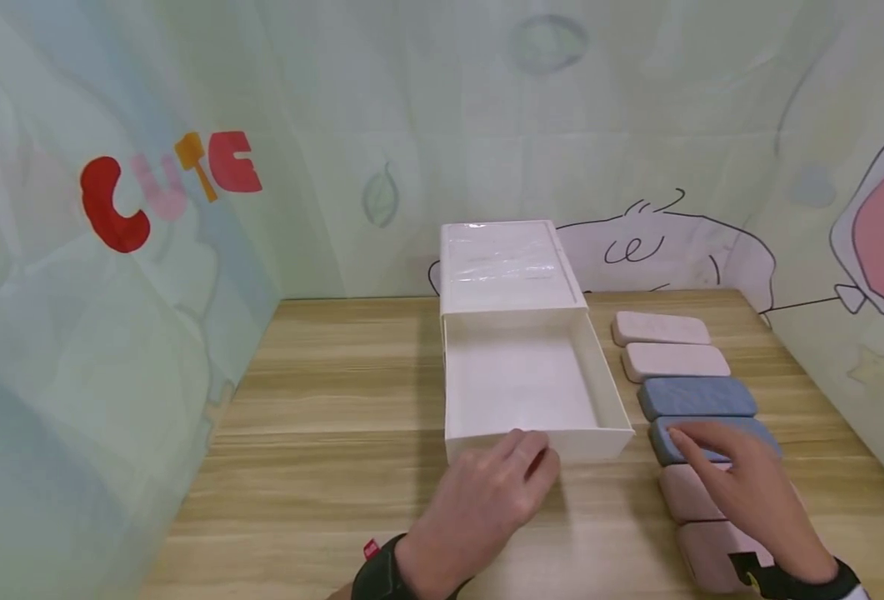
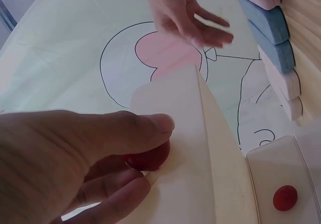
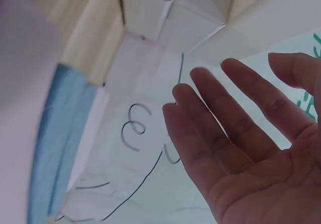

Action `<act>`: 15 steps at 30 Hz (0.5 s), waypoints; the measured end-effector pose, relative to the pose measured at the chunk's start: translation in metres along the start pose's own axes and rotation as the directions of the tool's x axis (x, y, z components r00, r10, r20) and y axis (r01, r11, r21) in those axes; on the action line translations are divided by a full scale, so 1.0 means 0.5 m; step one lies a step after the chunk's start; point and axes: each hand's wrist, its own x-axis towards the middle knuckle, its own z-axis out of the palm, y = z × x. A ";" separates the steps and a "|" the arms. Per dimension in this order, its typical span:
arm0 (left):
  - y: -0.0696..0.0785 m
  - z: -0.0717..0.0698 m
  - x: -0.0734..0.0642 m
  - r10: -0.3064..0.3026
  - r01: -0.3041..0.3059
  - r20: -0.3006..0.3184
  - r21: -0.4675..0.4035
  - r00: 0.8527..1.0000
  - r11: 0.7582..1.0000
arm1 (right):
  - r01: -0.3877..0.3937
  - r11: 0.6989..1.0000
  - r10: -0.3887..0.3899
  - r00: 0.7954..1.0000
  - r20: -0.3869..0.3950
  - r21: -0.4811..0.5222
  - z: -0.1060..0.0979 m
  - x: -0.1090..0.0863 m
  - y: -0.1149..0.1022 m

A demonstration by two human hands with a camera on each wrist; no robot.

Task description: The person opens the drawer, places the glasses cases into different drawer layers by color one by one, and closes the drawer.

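Note:
A white box (image 1: 535, 442) stands on the table with its lid (image 1: 512, 271) tipped up at the back. Its inside is bare. At the front wall, my left hand (image 1: 486, 492) pinches a red round button (image 2: 150, 157) between thumb and curled fingers, as the left wrist view shows. A second red button (image 2: 285, 198) sits on another panel of the box. My right hand (image 1: 760, 487) hovers above a row of long rounded cases, over the nearer blue case (image 1: 666, 450). In the right wrist view its fingers (image 3: 241, 128) are extended and hold nothing.
The row right of the box holds pink cases (image 1: 662, 327) at the far end, another blue case (image 1: 696, 396) in the middle and further pink cases (image 1: 711, 554) near me. Printed cloth walls (image 1: 352, 150) surround the wooden table (image 1: 322, 450).

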 end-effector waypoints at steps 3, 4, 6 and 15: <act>0.002 0.000 0.000 -0.002 0.002 -0.002 0.003 1.000 1.000 | -0.050 0.998 0.051 0.998 0.021 -0.041 -0.008 -0.033 0.026; 0.003 0.000 0.000 0.000 0.000 -0.003 0.003 1.000 1.000 | -0.064 0.996 0.066 0.997 0.031 -0.058 -0.009 -0.046 0.036; 0.004 0.001 0.000 0.012 -0.011 -0.015 0.016 1.000 1.000 | -0.091 0.993 0.095 0.994 0.046 -0.078 -0.011 -0.070 0.054; -0.001 0.003 0.001 0.028 -0.026 -0.052 0.046 0.998 0.999 | -0.067 0.991 0.073 0.996 0.047 -0.116 0.003 -0.148 0.109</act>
